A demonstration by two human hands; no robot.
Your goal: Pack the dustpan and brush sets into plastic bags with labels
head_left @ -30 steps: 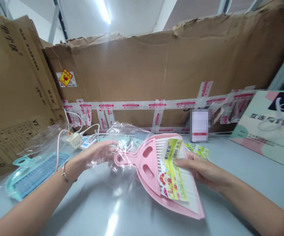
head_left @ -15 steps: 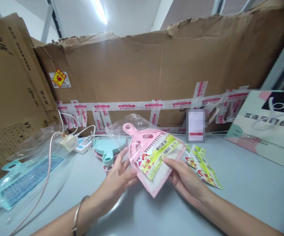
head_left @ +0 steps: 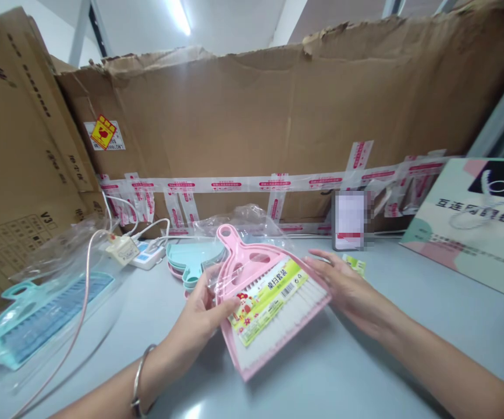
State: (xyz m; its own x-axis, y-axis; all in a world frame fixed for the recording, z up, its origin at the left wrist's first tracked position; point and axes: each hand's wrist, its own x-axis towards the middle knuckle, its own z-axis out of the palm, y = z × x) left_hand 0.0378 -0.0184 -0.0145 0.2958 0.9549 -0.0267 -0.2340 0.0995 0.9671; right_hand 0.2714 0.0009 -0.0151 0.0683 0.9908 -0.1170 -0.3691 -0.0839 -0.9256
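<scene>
A pink dustpan and brush set (head_left: 252, 265) with white bristles and a green printed card (head_left: 269, 297) is tilted in front of me, handle pointing up and away. Clear plastic film covers at least part of it. My left hand (head_left: 202, 311) grips its left edge, thumb on the front by the card and fingers partly hidden. At the upper right edge lies my right hand (head_left: 343, 285), fingers stretched out, touching the edge or the film there. Behind my left hand sit stacked turquoise dustpans (head_left: 195, 256), with pink ones partly visible below.
A bagged turquoise dustpan and brush set (head_left: 46, 320) lies left under a charging cable (head_left: 84, 314). A power strip (head_left: 149, 256) stands behind it. A phone with a blurred screen (head_left: 350, 218) leans on a large carton (head_left: 256, 116). Loose green cards (head_left: 354, 265) are partly hidden by my right hand.
The pink set has turned and come slightly lower, showing more white bristles. My right hand has moved from the card to the upper right edge; my left thumb now presses the front.
</scene>
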